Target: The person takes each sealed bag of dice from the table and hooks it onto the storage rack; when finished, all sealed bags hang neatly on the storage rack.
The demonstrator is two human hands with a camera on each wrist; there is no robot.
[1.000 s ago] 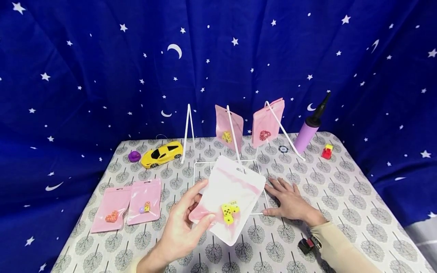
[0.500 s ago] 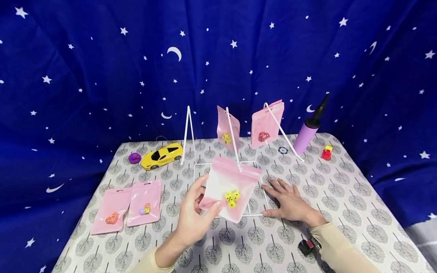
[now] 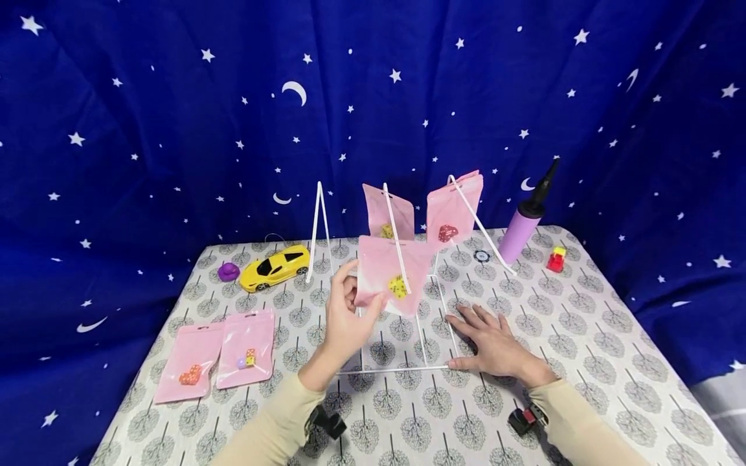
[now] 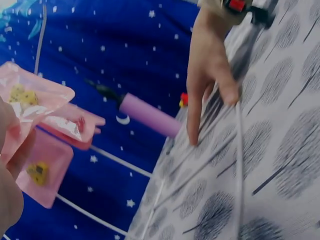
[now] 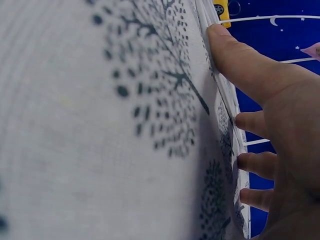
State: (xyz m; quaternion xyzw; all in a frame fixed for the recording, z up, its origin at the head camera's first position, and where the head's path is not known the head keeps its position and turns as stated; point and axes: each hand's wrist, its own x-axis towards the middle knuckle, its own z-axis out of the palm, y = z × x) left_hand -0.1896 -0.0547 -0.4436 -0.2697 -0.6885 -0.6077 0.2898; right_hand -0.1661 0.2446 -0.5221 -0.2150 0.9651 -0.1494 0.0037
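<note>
My left hand (image 3: 348, 320) pinches a pink zip bag (image 3: 375, 265) of yellow dice (image 3: 398, 287) by its lower left side. In the head view the middle arm of a white wire display rack (image 3: 394, 226) crosses in front of this bag; whether it passes through the bag's hole I cannot tell. Another pink bag with yellow dice (image 4: 47, 165) hangs farther back on that arm. Pink bags with red dice (image 3: 448, 233) hang on the right arm. My right hand (image 3: 492, 340) lies flat, fingers spread, at the rack's base, its thumb (image 5: 240, 60) touching the base wire.
Two pink bags, one with orange dice (image 3: 190, 374) and one with mixed dice (image 3: 247, 358), lie at left. Behind them are a yellow toy car (image 3: 275, 266) and a purple duck-like toy (image 3: 228, 271). A purple pump (image 3: 520, 236), a chip (image 3: 481, 256) and a red-yellow toy (image 3: 556, 259) stand right.
My left hand has moved forward and up with the pink bag, from above the rack's base to the middle arm. The bag has straightened from its tilt. My right hand has stayed put.
</note>
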